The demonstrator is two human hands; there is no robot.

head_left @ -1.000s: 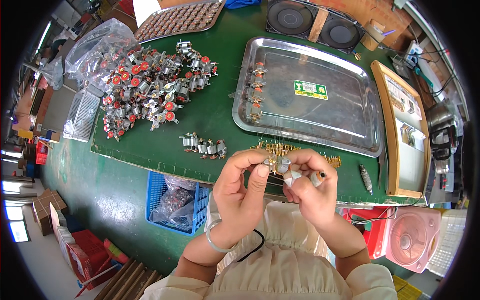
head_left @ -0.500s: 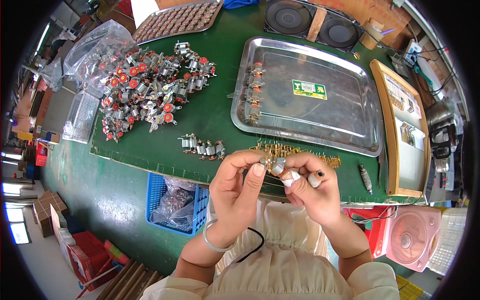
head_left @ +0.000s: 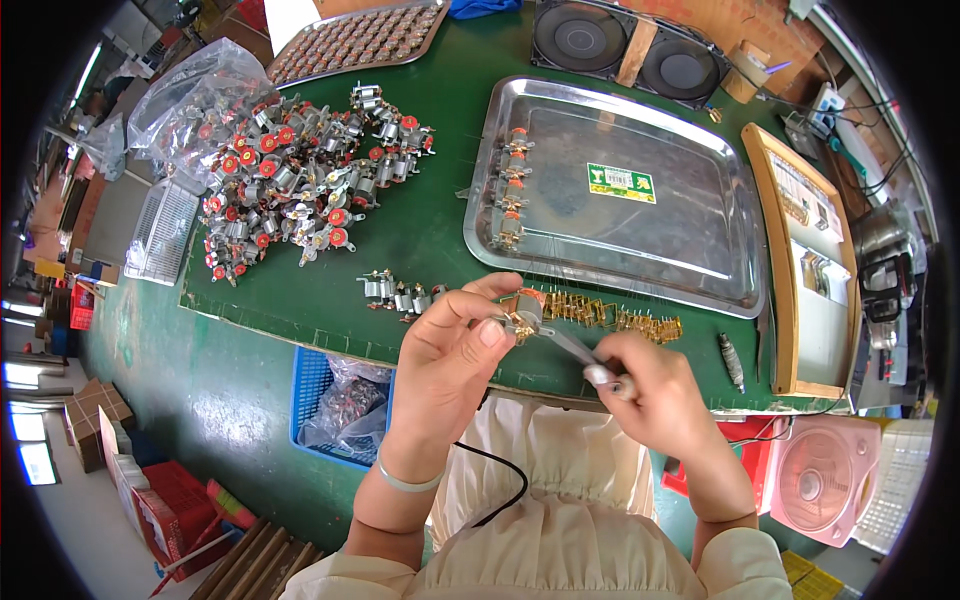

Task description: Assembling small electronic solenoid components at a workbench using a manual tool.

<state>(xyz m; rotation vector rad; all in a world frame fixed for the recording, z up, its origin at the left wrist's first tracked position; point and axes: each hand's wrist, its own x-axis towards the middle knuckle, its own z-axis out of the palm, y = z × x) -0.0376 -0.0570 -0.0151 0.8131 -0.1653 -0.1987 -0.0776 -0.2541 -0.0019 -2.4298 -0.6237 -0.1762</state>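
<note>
My left hand [head_left: 440, 355] pinches a small metal motor [head_left: 529, 306] with a brass-coloured fitting, held above the table's front edge. My closed right hand [head_left: 655, 388] grips a tool with a flat grey metal shaft [head_left: 570, 346] and a pale handle end; its tip meets or nearly meets the motor. Motion blurs the shaft, so its exact kind is unclear. Something white is at my right fingertips. Just beyond my hands lies a row of brass brackets [head_left: 585, 308]. Several loose motors [head_left: 392, 290] sit left of my left hand.
A steel tray [head_left: 690, 240] holds a column of motors [head_left: 513, 190] along its left side. Heaped motors [head_left: 285, 175] with red ends spill from a plastic bag. Farther back are a filled tray [head_left: 360, 42] and two speakers [head_left: 578, 36]. A wooden-framed box [head_left: 850, 300] stands right.
My hands have moved apart. The left has shifted slightly left with the motor, while the right has drawn back and turned, bringing the tool's metal shaft into view against the motor.
</note>
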